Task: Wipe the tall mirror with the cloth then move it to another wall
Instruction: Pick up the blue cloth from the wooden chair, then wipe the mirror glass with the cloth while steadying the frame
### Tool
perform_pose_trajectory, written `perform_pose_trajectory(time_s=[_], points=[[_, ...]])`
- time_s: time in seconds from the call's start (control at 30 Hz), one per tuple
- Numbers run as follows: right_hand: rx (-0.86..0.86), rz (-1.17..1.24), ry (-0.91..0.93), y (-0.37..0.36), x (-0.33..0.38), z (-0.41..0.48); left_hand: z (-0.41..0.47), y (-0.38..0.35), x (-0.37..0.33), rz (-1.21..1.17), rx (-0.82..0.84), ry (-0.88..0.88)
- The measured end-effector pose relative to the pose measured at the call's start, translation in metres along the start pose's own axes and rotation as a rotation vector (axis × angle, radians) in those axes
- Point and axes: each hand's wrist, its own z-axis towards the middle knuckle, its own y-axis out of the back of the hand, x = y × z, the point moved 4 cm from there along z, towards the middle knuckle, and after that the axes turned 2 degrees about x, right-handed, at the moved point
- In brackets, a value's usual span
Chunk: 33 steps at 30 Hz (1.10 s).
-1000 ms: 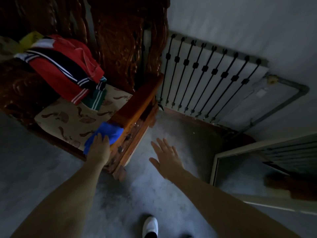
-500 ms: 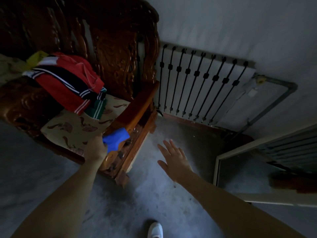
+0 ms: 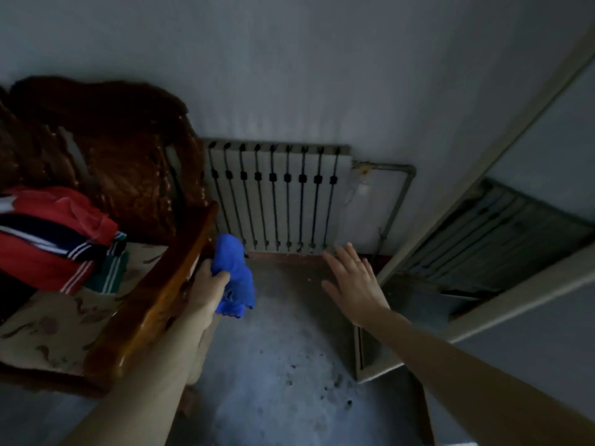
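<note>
My left hand (image 3: 207, 286) is closed around a crumpled blue cloth (image 3: 233, 275), held in the air just right of the chair's arm. My right hand (image 3: 355, 283) is spread flat with nothing in it, hovering over the floor a short way left of the tall mirror (image 3: 502, 239). The mirror has a pale frame and leans against the right wall, its glass reflecting the radiator and the floor. Its upper part runs out of view at the right edge.
A carved dark wooden chair (image 3: 151, 304) stands at the left with red striped clothes (image 3: 54, 233) on its patterned cushion. A white radiator (image 3: 280, 197) with a grey pipe (image 3: 401, 201) sits on the far wall. Bare grey floor (image 3: 283, 381) lies between chair and mirror.
My left hand took the blue cloth off the chair seat and lifted it past the armrest to the right. The view swung up and right, showing more of the mirror.
</note>
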Motion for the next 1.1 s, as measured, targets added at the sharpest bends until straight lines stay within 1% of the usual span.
perform_pose_trajectory(time_s=[0.07, 0.23, 0.43, 0.57, 0.67, 0.87, 0.97, 1.1], points=[[-0.057, -0.038, -0.05, 0.031, -0.033, -0.013, -0.005, -0.037, -0.025, -0.035, 0.031, -0.033], [-0.224, -0.069, -0.162, 0.118, -0.105, -0.051, -0.027, -0.138, -0.092, -0.112, 0.208, -0.077], [-0.493, -0.137, -0.119, 0.222, -0.15, -0.105, -0.063, -0.23, -0.163, -0.11, 0.368, -0.169], [-0.713, -0.118, -0.18, 0.27, -0.173, -0.145, -0.093, -0.277, -0.207, -0.124, 0.47, -0.247], [-0.827, -0.126, -0.205, 0.29, -0.181, -0.164, -0.108, -0.298, -0.23, -0.092, 0.485, -0.304], [-1.013, -0.107, -0.208, 0.344, -0.195, -0.182, -0.134, -0.32, -0.287, -0.181, 0.473, -0.385], [-1.112, -0.028, -0.196, 0.37, -0.198, -0.178, -0.145, -0.325, -0.322, -0.218, 0.466, -0.484], [-1.188, 0.124, -0.216, 0.398, -0.204, -0.166, -0.157, -0.335, -0.383, -0.346, 0.532, -0.621]])
